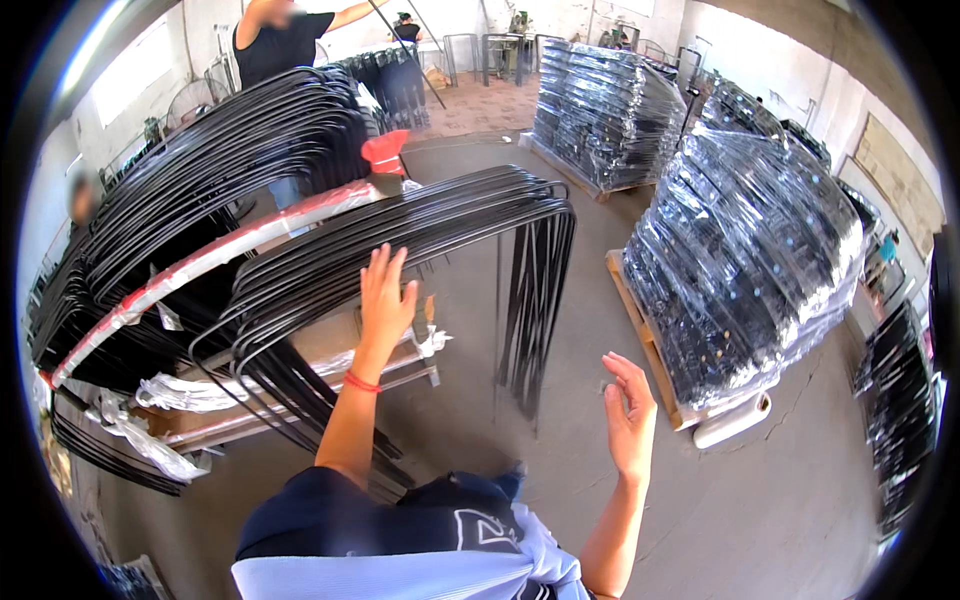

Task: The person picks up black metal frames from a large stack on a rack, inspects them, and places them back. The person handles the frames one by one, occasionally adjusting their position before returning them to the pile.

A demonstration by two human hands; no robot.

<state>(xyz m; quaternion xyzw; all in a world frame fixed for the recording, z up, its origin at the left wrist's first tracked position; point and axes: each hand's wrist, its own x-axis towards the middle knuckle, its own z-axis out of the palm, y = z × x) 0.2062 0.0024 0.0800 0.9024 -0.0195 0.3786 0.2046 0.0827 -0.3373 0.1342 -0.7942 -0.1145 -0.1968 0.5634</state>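
Observation:
In front of me hangs a row of bent black metal tube frames (430,222), packed side by side, their legs pointing down. My left hand (385,295) is stretched out at the near side of these frames, fingers extended; whether the fingertips touch the tubes I cannot tell. A red band circles that wrist. My right hand (630,410) is held up over the floor to the right, fingers spread, with nothing in it. Behind the row runs a long bar wrapped in red and white plastic (225,240), with a red wrapped end (384,150).
A larger stack of black tube frames (230,125) stands at the left. Two film-wrapped stacks, one nearer (745,260) and one farther (610,115), sit on wooden pallets. A roll of plastic film (733,420) lies beside the nearer pallet. Another person (285,50) works at the back left.

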